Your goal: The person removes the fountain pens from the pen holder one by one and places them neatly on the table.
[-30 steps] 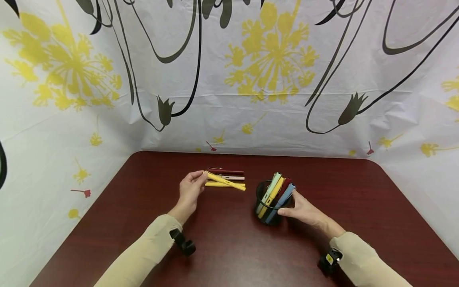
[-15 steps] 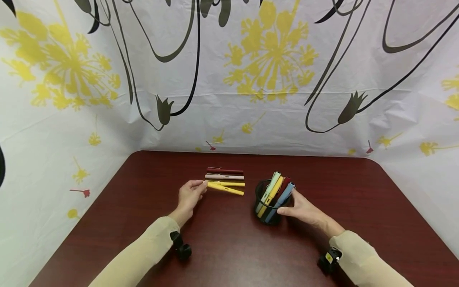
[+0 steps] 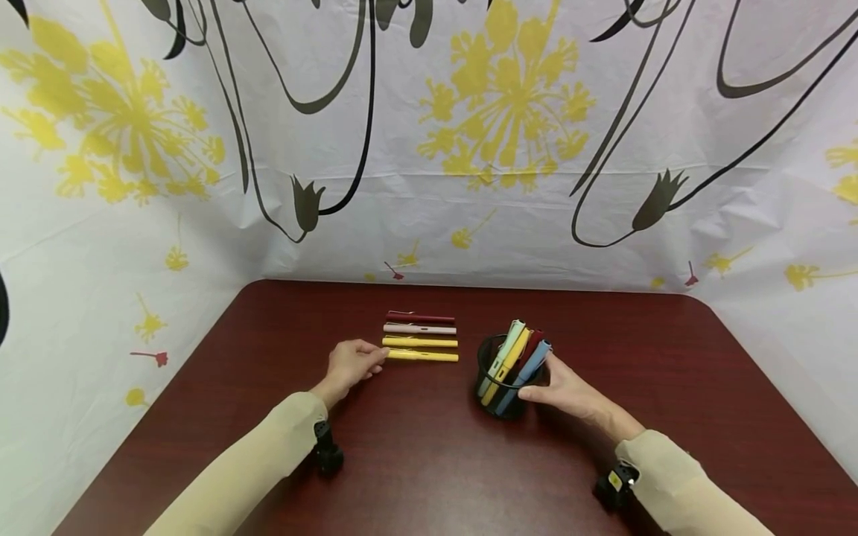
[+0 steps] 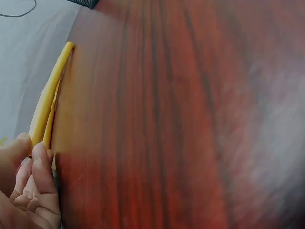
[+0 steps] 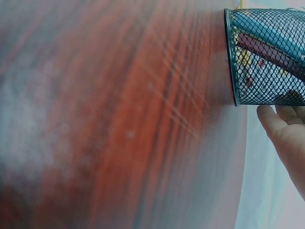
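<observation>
My left hand (image 3: pixel 351 366) pinches the left end of a yellow pen (image 3: pixel 425 356) between thumb and fingertips. In the left wrist view that yellow pen (image 4: pixel 50 95) points away from the fingers. Just behind it lie another yellow pen (image 3: pixel 429 342), a pale pink pen (image 3: pixel 425 329) and a dark red pen (image 3: pixel 429 319), roughly parallel. On the right, my right hand (image 3: pixel 573 391) holds a black mesh pen cup (image 3: pixel 512 412) from its right side, thumb at the front. Pale green, yellow, dark red and blue pens lean inside the cup. The cup hides some of the right fingers.
All of this is on a dark red-brown wooden table (image 3: pixel 429 461) with rounded far corners. A white patterned cloth (image 3: pixel 402 223) hangs behind the table and along its sides. A small black camera sits on each wrist.
My left hand has lowered the yellow pen towards me and turned it from slanting across the other pens to parallel in front of them. The right hand and cup have stayed put.
</observation>
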{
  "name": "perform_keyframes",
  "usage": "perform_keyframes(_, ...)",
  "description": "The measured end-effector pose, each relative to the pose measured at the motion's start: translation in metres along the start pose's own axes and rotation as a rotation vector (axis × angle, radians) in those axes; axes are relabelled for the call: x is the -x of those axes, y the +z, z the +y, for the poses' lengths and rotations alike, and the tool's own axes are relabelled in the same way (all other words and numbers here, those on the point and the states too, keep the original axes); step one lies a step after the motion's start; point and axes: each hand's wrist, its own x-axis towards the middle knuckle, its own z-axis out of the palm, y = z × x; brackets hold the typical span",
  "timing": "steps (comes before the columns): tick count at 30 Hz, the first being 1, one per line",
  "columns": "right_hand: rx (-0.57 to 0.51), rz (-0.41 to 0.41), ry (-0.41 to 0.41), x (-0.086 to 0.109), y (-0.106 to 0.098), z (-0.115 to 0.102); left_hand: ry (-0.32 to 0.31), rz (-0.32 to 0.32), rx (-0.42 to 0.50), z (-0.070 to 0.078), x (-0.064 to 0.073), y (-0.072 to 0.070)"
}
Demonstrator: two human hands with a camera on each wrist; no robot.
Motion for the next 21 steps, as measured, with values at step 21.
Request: perform_keyframes(21,0.017,0.011,0.001,0.000,-0.001,0.002,0.064,-0.083,-0.126,0.003,-0.013,-0.006)
